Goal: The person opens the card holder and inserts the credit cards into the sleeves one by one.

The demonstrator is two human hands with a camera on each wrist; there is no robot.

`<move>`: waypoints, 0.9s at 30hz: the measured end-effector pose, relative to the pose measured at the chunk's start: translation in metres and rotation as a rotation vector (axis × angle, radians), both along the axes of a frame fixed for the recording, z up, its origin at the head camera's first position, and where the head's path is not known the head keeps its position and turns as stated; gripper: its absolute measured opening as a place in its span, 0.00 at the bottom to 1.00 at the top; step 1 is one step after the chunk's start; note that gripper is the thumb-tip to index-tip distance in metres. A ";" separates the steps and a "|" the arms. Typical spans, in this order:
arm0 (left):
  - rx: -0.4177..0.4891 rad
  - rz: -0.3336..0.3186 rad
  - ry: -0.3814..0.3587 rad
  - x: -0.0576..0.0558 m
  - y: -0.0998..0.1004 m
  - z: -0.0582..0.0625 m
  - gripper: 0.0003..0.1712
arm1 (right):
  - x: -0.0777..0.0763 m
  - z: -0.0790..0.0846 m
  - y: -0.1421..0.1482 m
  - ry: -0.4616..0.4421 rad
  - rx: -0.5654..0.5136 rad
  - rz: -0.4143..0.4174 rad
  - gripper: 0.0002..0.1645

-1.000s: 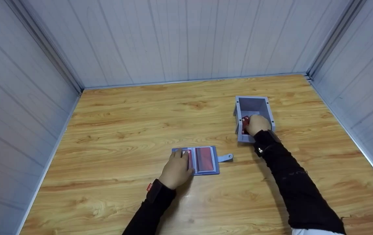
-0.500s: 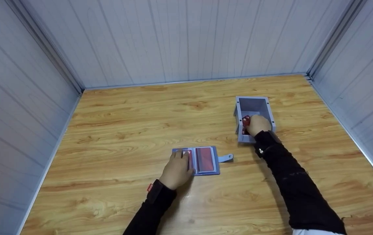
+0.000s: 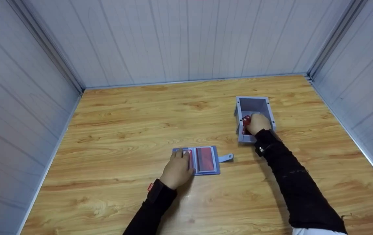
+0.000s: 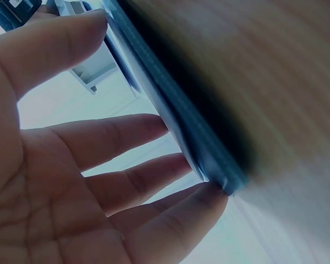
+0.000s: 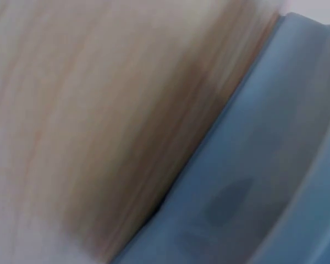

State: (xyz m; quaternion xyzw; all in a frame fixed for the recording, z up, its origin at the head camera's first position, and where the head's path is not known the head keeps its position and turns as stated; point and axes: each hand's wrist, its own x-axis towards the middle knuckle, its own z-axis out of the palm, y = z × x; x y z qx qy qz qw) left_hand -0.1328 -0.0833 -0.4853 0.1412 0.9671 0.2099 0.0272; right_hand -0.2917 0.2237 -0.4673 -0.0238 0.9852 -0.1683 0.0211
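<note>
A blue card holder (image 3: 217,166) lies spread open on the table, red cards showing behind its clear sleeves. My left hand (image 3: 176,169) rests on its left side, and in the left wrist view the extended fingertips touch the holder's edge (image 4: 181,104). My right hand (image 3: 259,124) reaches down into a grey bin (image 3: 245,138). Red cards (image 3: 246,120) lie inside the bin, right beside the hand's left side. The right fingers are hidden, and I cannot tell whether they hold a card. The right wrist view shows only the bin's outer wall (image 5: 236,165) and wood.
The holder's light blue snap strap (image 3: 226,158) sticks out to the right, towards the bin. Pale panel walls (image 3: 186,39) enclose the wooden table (image 3: 124,130) at the back and both sides.
Inside the bin my right hand shifts very slightly, with a little more of the red cards showing next to it. The left hand and the card holder stay put.
</note>
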 end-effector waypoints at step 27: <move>0.008 0.001 -0.004 0.000 -0.001 0.000 0.34 | -0.006 0.000 -0.001 -0.019 -0.012 -0.005 0.19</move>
